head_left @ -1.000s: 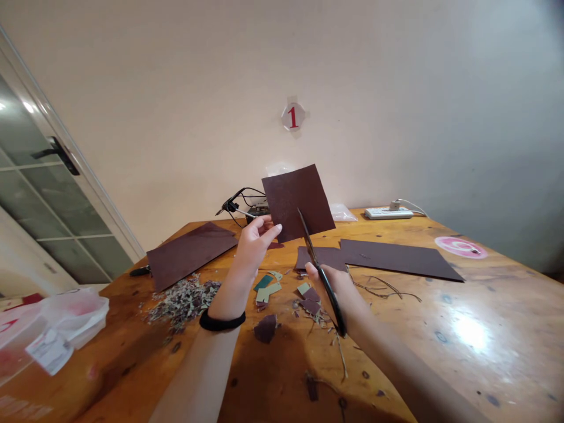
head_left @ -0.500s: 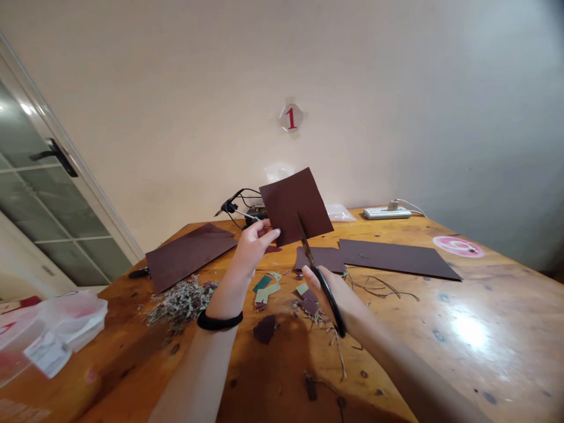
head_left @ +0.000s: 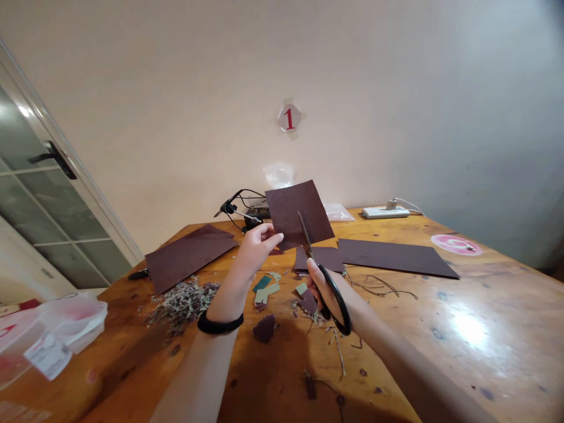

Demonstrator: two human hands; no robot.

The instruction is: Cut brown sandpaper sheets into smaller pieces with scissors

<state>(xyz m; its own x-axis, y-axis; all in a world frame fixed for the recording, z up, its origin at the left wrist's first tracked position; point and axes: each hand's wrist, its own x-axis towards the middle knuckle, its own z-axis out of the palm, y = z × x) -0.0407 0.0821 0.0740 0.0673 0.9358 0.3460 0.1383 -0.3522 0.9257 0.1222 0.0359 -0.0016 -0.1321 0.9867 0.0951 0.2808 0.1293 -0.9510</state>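
Observation:
My left hand (head_left: pixel 259 245) pinches the lower left corner of a dark brown, roughly square sheet (head_left: pixel 288 208) between thumb and fingers, holding it up above the table. In my right hand (head_left: pixel 328 288) are black-handled scissors (head_left: pixel 305 232), gripped by their loops. Their blades point up and lie against the sheet near its lower middle. Whether they are cutting into it I cannot tell. Below lies another brown piece (head_left: pixel 319 259), beside a long brown strip (head_left: pixel 396 257). A larger brown sheet (head_left: pixel 189 257) rests at the left.
Several small scraps (head_left: pixel 267 292) and a heap of shreds (head_left: pixel 185 302) litter the wooden table (head_left: pixel 493 376). At the back stand a black device with cables (head_left: pixel 229 207) and a power strip (head_left: pixel 385 212). A plastic bag (head_left: pixel 74 317) sits at the left edge.
The sheet has dropped a little and tilted back. The right hand has turned, so the scissors' loops now show wider apart. The left hand keeps its pinch, slightly lower.

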